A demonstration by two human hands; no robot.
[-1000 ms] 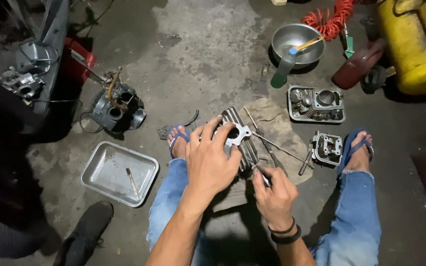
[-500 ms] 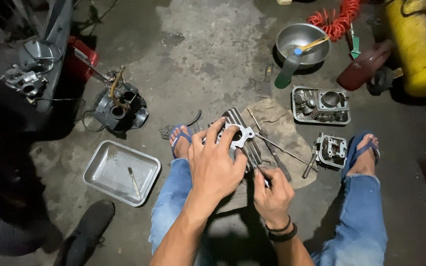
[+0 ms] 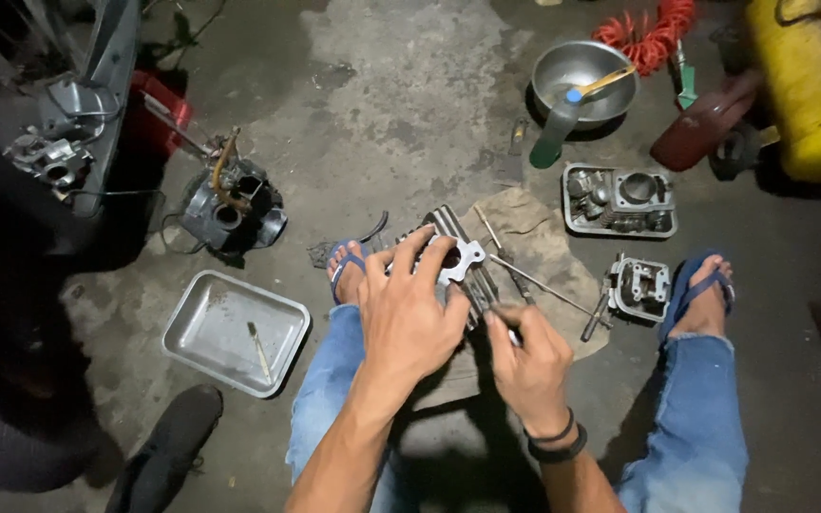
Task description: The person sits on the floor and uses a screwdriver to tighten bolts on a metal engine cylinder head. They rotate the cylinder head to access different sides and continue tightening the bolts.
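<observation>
My left hand lies spread over a finned metal engine cylinder that stands on the concrete floor between my feet, fingers gripping its top. My right hand is closed around a thin metal tool whose tip meets the cylinder's right side. A pale gasket-like plate sits on the cylinder just beyond my left fingertips. A brown rag lies under and behind the cylinder.
A metal tray with a small brush lies at left. Engine parts sit further left, a cylinder head and a tray of parts at right. A steel bowl, red hose and yellow container stand beyond. A dark shoe rests lower left.
The view has shifted slightly. Both hands stay on the cylinder; my right hand has moved the tool a little along its side.
</observation>
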